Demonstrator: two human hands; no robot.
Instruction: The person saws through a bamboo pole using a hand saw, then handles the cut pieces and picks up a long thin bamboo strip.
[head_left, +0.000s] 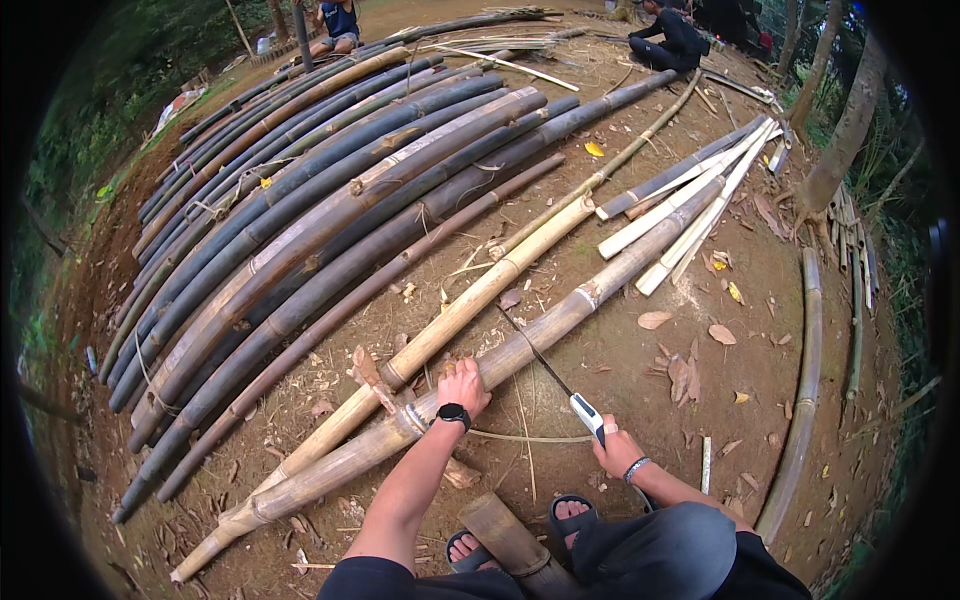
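One long grey-tan bamboo pole (505, 362) slants away rightward; left hand (463, 388) clasps it, right hand (617, 452) one white-handled, dark-bladed saw (586, 411)

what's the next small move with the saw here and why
Probably a short, gentle pull of the saw toward the body: the right hand grips its handle, its blade appears to lie across the bamboo pole, and the left hand rests on that same pole, to the left of the blade, seemingly steadying it.
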